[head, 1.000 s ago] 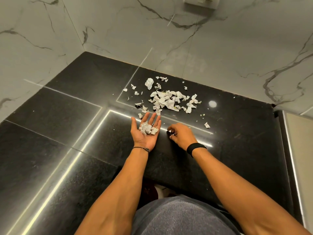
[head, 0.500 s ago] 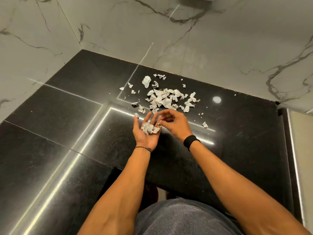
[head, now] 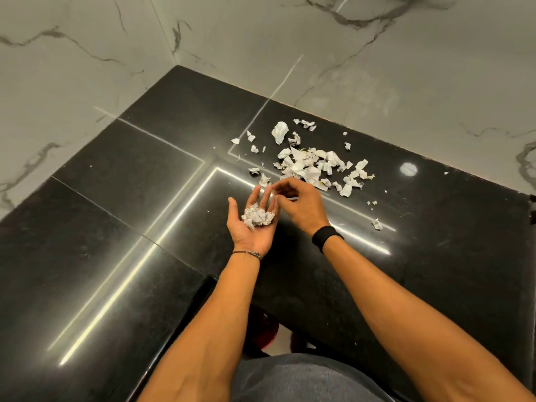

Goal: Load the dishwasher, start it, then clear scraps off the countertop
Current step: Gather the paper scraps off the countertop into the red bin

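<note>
A pile of white paper scraps [head: 311,166] lies on the black stone countertop [head: 145,216], near the back wall. My left hand [head: 251,224] is held palm up just in front of the pile, cupping a small heap of collected scraps [head: 258,217]. My right hand [head: 298,203] hovers beside the left fingertips, knuckles up, with thumb and fingers curled together. I cannot make out whether a scrap is pinched between them. One loose scrap [head: 377,224] lies apart to the right.
Marble walls [head: 377,68] close off the counter at the back and left, forming a corner. The counter's front edge steps in an L shape below my forearms. A dark appliance edge [head: 532,207] shows at the far right.
My right hand has left the countertop and moved up and left to the fingertips of my left hand. My left hand stays palm up with the scraps in it.
</note>
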Available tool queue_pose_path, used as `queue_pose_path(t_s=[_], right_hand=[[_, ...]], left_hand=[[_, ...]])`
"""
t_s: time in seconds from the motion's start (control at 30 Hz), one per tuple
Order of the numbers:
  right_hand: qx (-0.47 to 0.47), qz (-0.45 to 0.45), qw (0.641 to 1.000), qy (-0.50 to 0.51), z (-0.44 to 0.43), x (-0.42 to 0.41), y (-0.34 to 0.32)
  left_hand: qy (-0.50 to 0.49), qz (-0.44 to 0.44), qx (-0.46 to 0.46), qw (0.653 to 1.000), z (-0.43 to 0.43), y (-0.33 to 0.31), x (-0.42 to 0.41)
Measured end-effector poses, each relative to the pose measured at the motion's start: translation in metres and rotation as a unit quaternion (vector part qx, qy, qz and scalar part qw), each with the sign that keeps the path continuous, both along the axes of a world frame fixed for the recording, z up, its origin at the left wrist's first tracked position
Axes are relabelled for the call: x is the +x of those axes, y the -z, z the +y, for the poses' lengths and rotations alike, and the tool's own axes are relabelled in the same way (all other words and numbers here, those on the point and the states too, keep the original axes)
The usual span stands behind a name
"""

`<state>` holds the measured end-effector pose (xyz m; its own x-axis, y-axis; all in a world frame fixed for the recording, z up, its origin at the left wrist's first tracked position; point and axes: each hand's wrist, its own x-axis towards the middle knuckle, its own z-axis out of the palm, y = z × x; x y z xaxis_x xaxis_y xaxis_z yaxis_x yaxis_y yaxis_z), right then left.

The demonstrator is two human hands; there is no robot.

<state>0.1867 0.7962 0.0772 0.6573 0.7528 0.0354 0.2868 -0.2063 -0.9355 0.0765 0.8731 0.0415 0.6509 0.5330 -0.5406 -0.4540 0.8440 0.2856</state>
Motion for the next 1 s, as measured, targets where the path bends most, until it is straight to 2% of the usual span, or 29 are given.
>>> queue_pose_path(t_s=[0.13, 0.2, 0.3, 0.43, 0.53, 0.6, 0.87, 0.9, 1.0], right_hand=[[-0.04, -0.036, 0.999, 0.002, 0.035, 0.004, 0.007], [-0.088, -0.086, 0.992, -0.001, 0.052, 0.004, 0.011], [-0.191, -0.188, 0.962, -0.048, 0.071, 0.005, 0.014], [-0.288, -0.246, 0.923, -0.062, 0.092, 0.0, 0.027], [-0.311, -0.298, 0.901, -0.056, 0.098, -0.008, 0.037], [-0.302, -0.315, 0.898, -0.054, 0.096, -0.012, 0.041], [-0.279, -0.309, 0.907, -0.058, 0.073, -0.01, 0.039], [-0.273, -0.285, 0.918, -0.042, 0.071, -0.009, 0.039], [-0.196, -0.129, 0.971, 0.055, 0.068, -0.006, 0.03]], left_hand=[[-0.01, 0.011, -0.006, 1.0, 0.036, -0.003, -0.017], [-0.009, 0.015, 0.001, 1.0, 0.059, -0.005, -0.027], [0.001, 0.015, 0.006, 1.0, 0.093, -0.009, -0.032], [0.021, -0.003, 0.012, 1.0, 0.122, -0.01, -0.024], [0.04, -0.011, 0.008, 0.999, 0.132, -0.01, -0.011], [0.048, -0.014, 0.003, 0.999, 0.134, -0.007, -0.003], [0.056, -0.018, 0.002, 0.998, 0.127, -0.004, 0.012], [0.054, -0.013, 0.002, 0.998, 0.126, -0.004, 0.011], [0.042, 0.0, 0.006, 0.999, 0.124, -0.004, 0.01]])
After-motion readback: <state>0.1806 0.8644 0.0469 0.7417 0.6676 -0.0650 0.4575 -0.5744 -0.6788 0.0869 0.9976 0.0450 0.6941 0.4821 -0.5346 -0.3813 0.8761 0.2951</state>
